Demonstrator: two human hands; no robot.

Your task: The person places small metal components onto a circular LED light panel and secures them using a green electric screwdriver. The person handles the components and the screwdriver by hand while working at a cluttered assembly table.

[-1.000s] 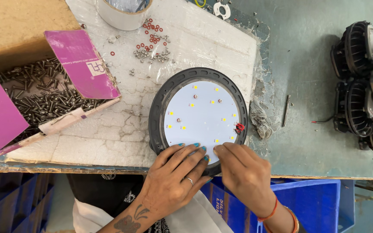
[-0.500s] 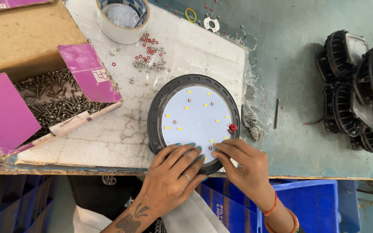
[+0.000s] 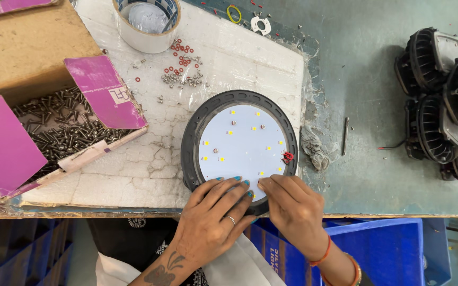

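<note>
A round lamp (image 3: 239,144) lies flat on a cracked white board (image 3: 133,169), with its lit side up. It has a dark ribbed ring around a pale disc, and the disc is dotted with small yellow squares. A short red wire loop (image 3: 287,157) sits at the right edge of the disc.

The left hand (image 3: 216,214) rests on the near rim of the lamp, fingers spread and flat, holding nothing. The right hand (image 3: 292,204) lies just beside it on the same rim, its fingertips pressed to the pale disc where it meets the ring. Its fingers are drawn together, but whether they pinch anything small cannot be told.

The near rim of the lamp overhangs the front edge of the table (image 3: 377,190), just above a blue crate (image 3: 393,249) below. Left of the lamp the board is bare as far as an open cardboard box (image 3: 22,58) with pink flaps, full of dark screws (image 3: 64,124). Beyond the lamp lie loose red washers and small screws (image 3: 184,66), and further off a roll of tape (image 3: 147,24). Just right of the lamp is a crumpled grey scrap (image 3: 314,148), then a thin dark pin (image 3: 345,135). Well to the right of the lamp a pile of black finned housings (image 3: 441,106) stands at the table's edge, with open green tabletop between.
</note>
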